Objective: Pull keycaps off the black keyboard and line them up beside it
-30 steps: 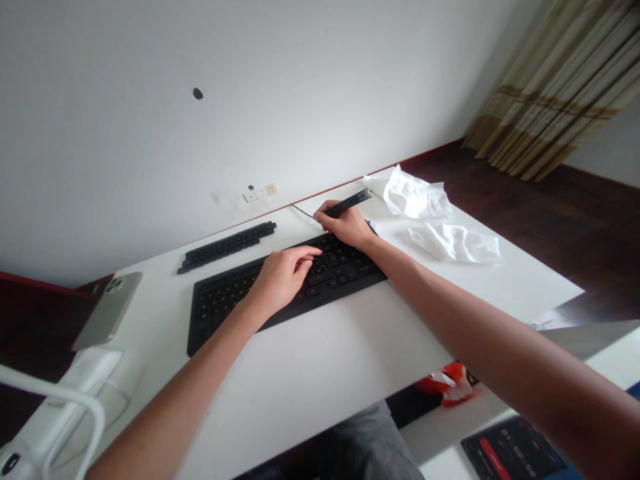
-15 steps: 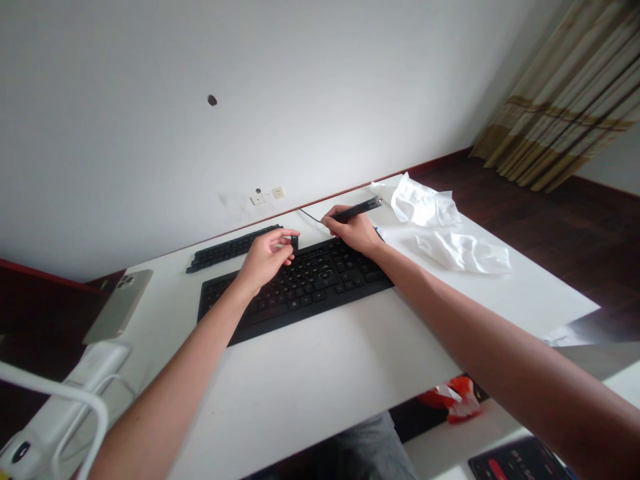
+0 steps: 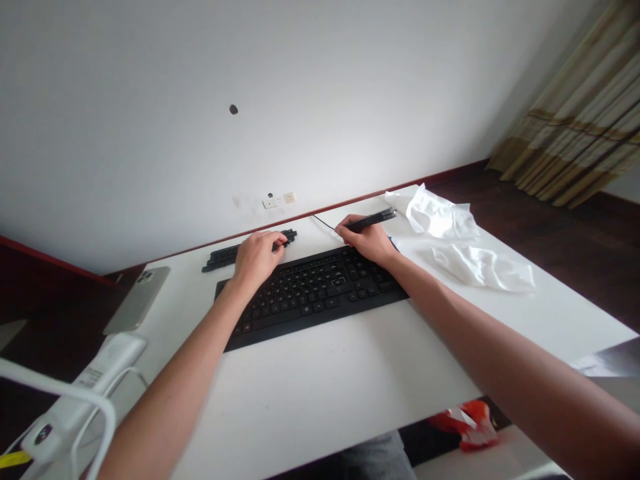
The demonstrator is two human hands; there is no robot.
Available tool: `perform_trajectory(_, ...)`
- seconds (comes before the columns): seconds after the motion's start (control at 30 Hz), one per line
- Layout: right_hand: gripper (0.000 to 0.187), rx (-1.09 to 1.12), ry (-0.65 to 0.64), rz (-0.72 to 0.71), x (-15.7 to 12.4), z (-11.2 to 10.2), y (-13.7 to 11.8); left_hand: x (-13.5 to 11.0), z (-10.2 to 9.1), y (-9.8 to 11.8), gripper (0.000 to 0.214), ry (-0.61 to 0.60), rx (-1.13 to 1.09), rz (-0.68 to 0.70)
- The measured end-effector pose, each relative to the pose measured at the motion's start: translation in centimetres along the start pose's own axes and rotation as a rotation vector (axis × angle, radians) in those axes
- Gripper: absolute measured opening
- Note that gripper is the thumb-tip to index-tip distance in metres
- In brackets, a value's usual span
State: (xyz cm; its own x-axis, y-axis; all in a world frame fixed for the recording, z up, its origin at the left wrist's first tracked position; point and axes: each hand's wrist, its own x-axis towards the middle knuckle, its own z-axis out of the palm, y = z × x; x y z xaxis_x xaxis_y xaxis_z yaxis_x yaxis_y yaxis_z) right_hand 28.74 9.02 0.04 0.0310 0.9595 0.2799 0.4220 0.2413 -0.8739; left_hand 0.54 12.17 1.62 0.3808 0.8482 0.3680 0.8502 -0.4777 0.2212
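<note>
jutting from right fingers [image 3: 342, 231]: black tool [image 3: 371, 220]

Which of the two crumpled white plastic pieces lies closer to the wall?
The upper piece, farthest from you; the lower piece lies nearer your right forearm.

Long black plastic keyboard [image 3: 300, 280] set on white table [image 3: 325, 367]; black keycaps [image 3: 220, 258] lined behind, flat grey phone [image 3: 137, 300] laid left, crumpled white plastic sheets [image 3: 437, 217] right.

A black keyboard [image 3: 295, 287] lies flat near rowed keycaps [image 3: 221, 257], a dark tool [image 3: 374, 219] slanting nearby.
</note>
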Motion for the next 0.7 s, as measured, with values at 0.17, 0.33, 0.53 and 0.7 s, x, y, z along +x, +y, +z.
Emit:
perform_trajectory(0.17, 0.020, -0.027, -0.007, -0.006, -0.06, 0.04, -0.04, -0.16, 0.86, -0.31, 0.019, -0.057, 0.031, 0.095)
perform_trajectory(0.33, 0.020, -0.038, -0.012, 0.000, -0.05, -0.04, -0.24, -0.17, 0.89, -0.17, 0.015, -0.073, 0.020, 0.132)
perform_trajectory(0.53, 0.020, -0.039, -0.020, -0.002, -0.14, -0.06, -0.44, -0.20, 1.10, -0.30, 0.015, -0.041, 0.065, 0.153)
perform_trajectory(0.7, 0.020, -0.039, -0.022, 0.004, -0.21, -0.07, -0.61, -0.16, 1.25, -0.54, 0.018, -0.039, 0.094, 0.162)
